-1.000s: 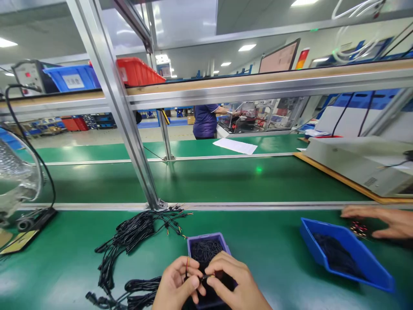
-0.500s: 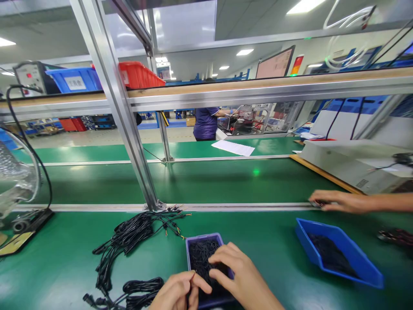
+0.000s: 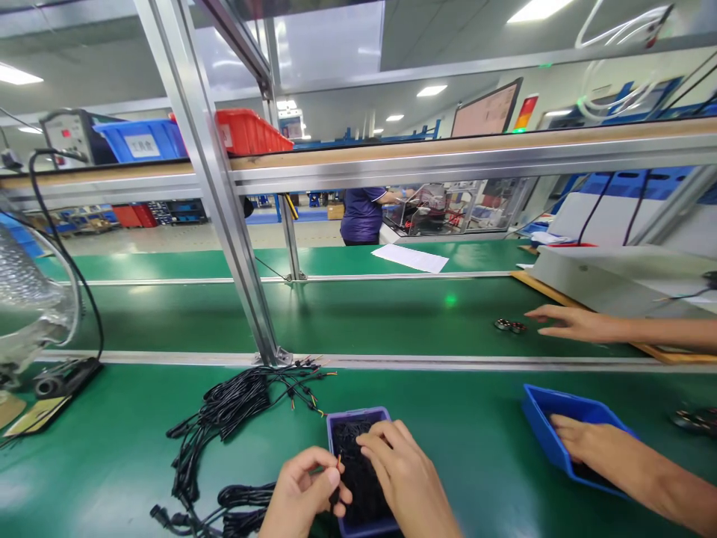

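Note:
My left hand (image 3: 308,489) is closed on a black cable, whose thin orange-red wire end (image 3: 339,462) sticks up between thumb and finger. My right hand (image 3: 406,474) is over a small purple bin (image 3: 330,430), its thumb and fingertips drawn together. What those fingertips hold, if anything, is too small to see. Many thin black pieces (image 3: 358,486) fill the bin. To the left lies a bundle of black cables (image 3: 238,403) with bare coloured wire ends, and a second coiled cable (image 3: 246,497) is nearer my left hand.
At the right, a co-worker's hand (image 3: 588,441) reaches into a blue bin (image 3: 538,403). Their other hand (image 3: 560,325) is open near small round metal parts (image 3: 509,326). A metal post (image 3: 235,261) rises from the green bench; a grey box (image 3: 605,276) stands behind.
My right hand's thumb and fingers have come together over the bin. My left hand has lifted and turned the wire end upright. The co-worker's one hand released metal parts; another entered the blue bin.

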Motion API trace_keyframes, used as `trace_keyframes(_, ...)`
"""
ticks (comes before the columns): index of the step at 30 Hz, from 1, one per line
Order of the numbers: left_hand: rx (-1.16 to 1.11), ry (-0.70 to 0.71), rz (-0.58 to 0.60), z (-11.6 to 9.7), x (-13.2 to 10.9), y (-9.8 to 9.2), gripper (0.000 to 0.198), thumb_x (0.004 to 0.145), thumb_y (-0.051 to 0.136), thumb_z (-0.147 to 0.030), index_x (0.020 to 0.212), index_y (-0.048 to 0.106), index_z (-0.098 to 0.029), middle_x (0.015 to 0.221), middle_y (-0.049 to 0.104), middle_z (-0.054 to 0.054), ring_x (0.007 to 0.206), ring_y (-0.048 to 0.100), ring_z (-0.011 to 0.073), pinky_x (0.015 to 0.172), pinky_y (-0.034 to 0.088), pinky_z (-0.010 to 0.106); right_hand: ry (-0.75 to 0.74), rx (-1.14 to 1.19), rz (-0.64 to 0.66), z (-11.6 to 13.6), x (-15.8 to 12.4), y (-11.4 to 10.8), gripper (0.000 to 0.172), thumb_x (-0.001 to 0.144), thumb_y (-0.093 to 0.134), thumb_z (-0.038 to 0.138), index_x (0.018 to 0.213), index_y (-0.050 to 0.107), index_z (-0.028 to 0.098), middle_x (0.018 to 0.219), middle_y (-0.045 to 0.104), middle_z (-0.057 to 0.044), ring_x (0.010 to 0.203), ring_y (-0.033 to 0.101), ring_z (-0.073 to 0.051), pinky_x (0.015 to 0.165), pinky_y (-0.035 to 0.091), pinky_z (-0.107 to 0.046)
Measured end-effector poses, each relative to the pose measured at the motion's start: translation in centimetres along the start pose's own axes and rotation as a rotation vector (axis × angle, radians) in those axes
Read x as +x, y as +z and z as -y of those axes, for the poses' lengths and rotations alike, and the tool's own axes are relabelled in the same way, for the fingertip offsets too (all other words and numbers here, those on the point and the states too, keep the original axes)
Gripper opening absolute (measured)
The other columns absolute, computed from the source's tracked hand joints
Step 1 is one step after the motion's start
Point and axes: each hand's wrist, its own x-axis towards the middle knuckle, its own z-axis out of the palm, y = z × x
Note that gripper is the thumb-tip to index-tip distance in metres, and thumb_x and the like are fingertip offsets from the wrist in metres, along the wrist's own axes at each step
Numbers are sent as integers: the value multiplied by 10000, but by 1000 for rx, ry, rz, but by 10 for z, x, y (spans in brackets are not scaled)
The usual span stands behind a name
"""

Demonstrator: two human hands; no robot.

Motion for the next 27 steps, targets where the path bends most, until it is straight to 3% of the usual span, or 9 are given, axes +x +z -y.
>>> trace_keyframes(4,21,62,-29,6,1,5,420,664,846,-531,697,650,-161,581,592,-24,523,615,125,455,461,177,99,296,-69,4,-6,5,262,1007,449,238,953,705,237,896,739,-59,841,691,-212,750,562,-304)
trace_keyframes(10,52,90,-42,7,0,11,453,631,863,-535,632,635,-144,686,579,-14,514,590,101,415,460,173,305,665,-110,16,-11,7,307,951,566,465,823,710,225,775,736,-31,719,702,-187,604,557,-214)
trace_keyframes(15,71,82,-31,7,0,9,460,648,850,-541,635,624,-140,681,559,-14,505,574,96,399,449,169,211,628,-48,19,-10,-4,297,995,500,361,802,677,219,814,716,-48,784,681,-190,671,550,-227)
trace_keyframes(19,93,80,-26,9,0,8,453,648,849,-543,639,642,-140,688,547,-12,512,568,96,404,448,174,149,606,-78,20,-10,-8,239,990,513,293,831,680,231,794,720,-34,761,675,-188,727,547,-246)
trace_keyframes(27,96,75,-9,8,-3,9,447,630,860,-543,643,664,-142,705,559,-3,510,573,96,401,444,173,238,630,-108,18,-12,-4,221,944,596,356,807,716,231,757,736,-26,610,663,-162,547,543,-210)
